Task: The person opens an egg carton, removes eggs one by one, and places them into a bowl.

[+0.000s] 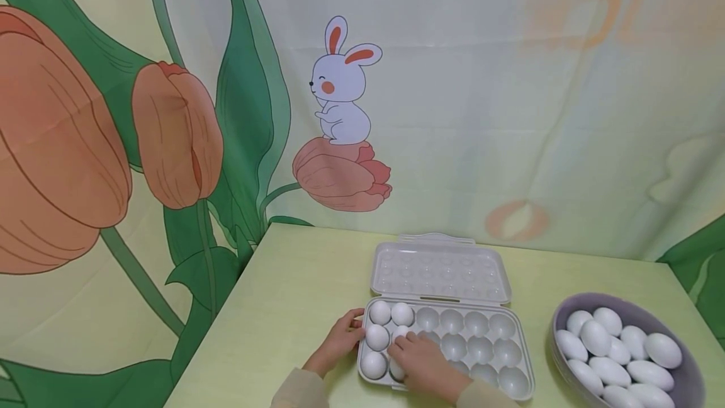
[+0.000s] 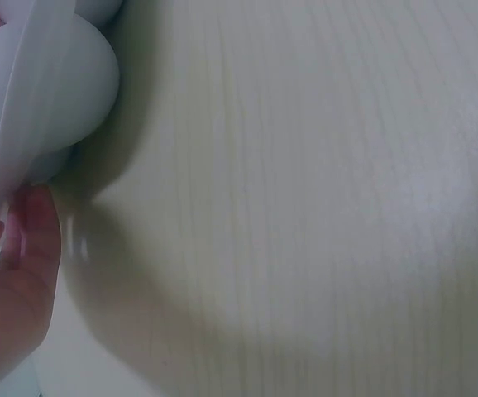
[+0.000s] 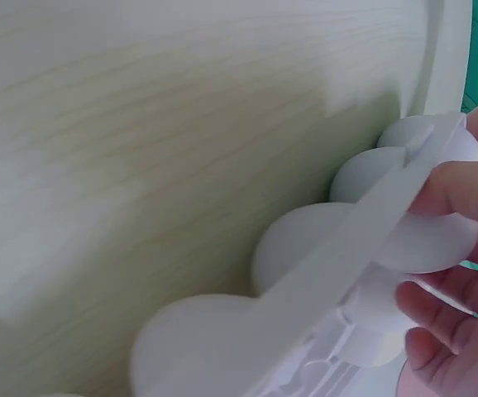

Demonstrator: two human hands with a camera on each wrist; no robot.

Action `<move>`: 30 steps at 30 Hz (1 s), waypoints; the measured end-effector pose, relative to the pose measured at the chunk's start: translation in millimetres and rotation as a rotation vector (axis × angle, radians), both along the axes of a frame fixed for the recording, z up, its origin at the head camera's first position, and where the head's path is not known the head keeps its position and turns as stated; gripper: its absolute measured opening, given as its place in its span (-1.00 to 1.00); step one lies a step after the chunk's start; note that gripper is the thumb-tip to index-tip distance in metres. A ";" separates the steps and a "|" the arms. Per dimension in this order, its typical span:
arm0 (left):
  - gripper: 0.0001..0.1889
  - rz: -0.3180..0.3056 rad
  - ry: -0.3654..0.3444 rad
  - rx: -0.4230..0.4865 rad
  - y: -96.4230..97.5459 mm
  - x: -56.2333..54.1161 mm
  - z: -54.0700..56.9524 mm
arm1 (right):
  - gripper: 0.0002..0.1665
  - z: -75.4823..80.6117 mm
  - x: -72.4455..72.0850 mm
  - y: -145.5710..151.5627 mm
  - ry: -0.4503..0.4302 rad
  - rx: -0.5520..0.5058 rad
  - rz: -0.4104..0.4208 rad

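Observation:
A pale grey egg carton (image 1: 445, 389) lies opened flat on the table, its lid (image 1: 440, 269) folded back behind it. Several white eggs fill cups at its left end, including a back-row egg (image 1: 403, 314). My left hand (image 1: 342, 339) grips the carton's left rim, thumb and fingers on either side in the left wrist view. Over the second column is my right hand (image 1: 421, 364). In the right wrist view, its thumb and curled fingers hold a white egg (image 3: 429, 241) at the carton's front edge. That hand partly hides the eggs and cups beneath it.
To the right stands a purple-grey bowl (image 1: 557, 339) heaped with several white eggs (image 1: 610, 371). The table (image 1: 272, 294) has a pale wood-grain top. Behind it hangs a cloth backdrop (image 1: 453, 112) printed with tulips and a rabbit.

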State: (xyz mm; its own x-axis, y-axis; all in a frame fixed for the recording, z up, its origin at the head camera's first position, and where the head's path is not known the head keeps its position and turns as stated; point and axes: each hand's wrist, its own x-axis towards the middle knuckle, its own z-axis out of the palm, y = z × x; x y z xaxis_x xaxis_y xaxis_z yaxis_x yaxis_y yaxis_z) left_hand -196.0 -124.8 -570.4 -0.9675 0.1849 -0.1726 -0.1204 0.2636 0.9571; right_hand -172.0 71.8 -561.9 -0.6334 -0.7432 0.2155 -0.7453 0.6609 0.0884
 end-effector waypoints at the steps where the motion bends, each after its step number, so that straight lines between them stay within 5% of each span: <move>1: -0.54 0.000 -0.003 0.000 0.3 0.5 1.2 | -0.61 -1.9 -0.4 1.9 0.007 -0.020 0.007; 7: -0.53 0.000 0.000 0.006 4.0 8.8 21.6 | -0.55 1.7 -0.7 13.2 0.011 -0.205 0.029; 11: -0.53 0.001 0.000 0.010 5.0 11.8 28.7 | -0.54 16.5 0.9 20.9 -0.140 -0.312 -0.018; 15: -0.53 -0.001 0.000 0.005 2.3 4.5 12.0 | -0.54 37.5 2.1 29.6 -0.278 -0.386 -0.086; 19: -0.53 0.000 0.005 -0.004 -0.7 -3.1 -6.6 | -0.53 56.0 -0.9 39.1 -0.302 -0.448 -0.106; 26: -0.52 -0.001 -0.003 -0.002 -0.3 -2.5 -5.6 | -0.50 84.6 -7.1 62.5 -0.332 -0.527 -0.177; 30: -0.54 0.000 -0.004 0.005 1.3 2.0 6.2 | -0.51 100.9 -13.5 81.7 -0.297 -0.584 -0.197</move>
